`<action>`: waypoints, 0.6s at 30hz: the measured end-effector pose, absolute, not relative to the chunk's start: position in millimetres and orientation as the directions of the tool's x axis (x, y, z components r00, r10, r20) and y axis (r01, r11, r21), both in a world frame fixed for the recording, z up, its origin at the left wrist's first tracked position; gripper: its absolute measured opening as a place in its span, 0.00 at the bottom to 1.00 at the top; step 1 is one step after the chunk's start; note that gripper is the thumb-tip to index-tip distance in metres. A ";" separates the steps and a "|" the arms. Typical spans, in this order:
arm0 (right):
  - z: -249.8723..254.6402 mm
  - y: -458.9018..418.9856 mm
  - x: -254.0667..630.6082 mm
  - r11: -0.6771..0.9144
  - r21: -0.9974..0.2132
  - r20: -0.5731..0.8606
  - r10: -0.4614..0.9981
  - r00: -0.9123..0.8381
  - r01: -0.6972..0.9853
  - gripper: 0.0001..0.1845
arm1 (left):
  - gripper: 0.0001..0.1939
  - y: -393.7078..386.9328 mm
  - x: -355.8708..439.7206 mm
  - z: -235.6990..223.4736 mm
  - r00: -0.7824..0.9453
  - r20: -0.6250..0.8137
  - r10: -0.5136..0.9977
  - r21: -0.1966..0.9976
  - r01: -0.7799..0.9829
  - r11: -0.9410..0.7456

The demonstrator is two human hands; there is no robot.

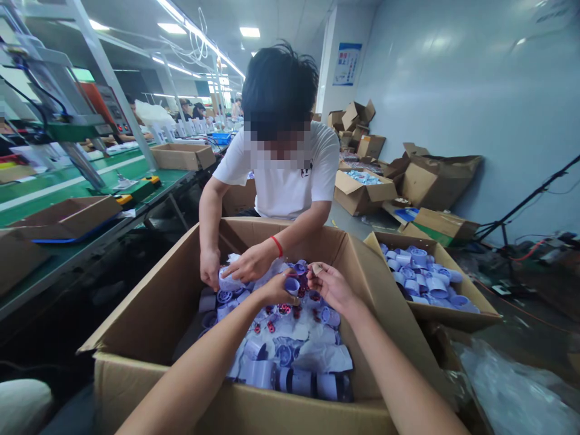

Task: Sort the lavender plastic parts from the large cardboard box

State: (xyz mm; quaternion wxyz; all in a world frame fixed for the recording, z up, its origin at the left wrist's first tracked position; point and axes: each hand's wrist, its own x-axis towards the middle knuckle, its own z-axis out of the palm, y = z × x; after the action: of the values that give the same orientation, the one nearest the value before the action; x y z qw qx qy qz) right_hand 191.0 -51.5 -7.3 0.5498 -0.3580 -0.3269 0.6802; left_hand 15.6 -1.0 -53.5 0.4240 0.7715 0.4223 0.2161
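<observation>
My left hand (277, 290) is wrapped round a lavender plastic cup (292, 284), held over the middle of a large cardboard box (136, 320). Just right of it, my right hand (334, 289) is raised with thumb and fingertips pinched together. Something small and brownish shows at those fingertips; I cannot make out what it is. Below both hands, the box holds several lavender cylindrical parts (260, 373), crumpled white wrapping (324, 357) and small red-and-black pieces (284, 309).
Across the box, a co-worker in a white shirt (290, 175) handles white-wrapped parts (230, 281) with both hands. A second box (439, 311) of lavender parts stands at right, near clear plastic bags (512, 386). A green workbench (67, 184) runs along the left.
</observation>
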 end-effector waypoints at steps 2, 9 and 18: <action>-7.0 -51.3 191.9 -0.163 -0.840 -0.122 0.986 -0.114 -0.517 0.21 | 0.32 -1.2 15.2 -52.4 0.558 -0.013 0.830 0.830 0.469 -0.302; -3.6 -50.7 200.0 -0.173 -0.874 -0.149 0.985 -0.087 -0.455 0.20 | 0.28 0.4 14.7 -46.5 0.593 0.052 0.803 0.765 0.493 -0.414; -6.3 -49.2 199.3 -0.211 -0.947 -0.193 0.977 -0.096 -0.244 0.15 | 0.23 -1.3 22.1 -40.5 0.688 0.149 0.710 0.666 0.461 -0.586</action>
State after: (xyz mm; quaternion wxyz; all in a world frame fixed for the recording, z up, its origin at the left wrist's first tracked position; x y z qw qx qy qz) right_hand 199.3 -49.2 -6.3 0.4879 -0.4626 -0.3957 0.6256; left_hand 22.1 -1.3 -40.5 0.3045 0.8668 0.3377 0.2045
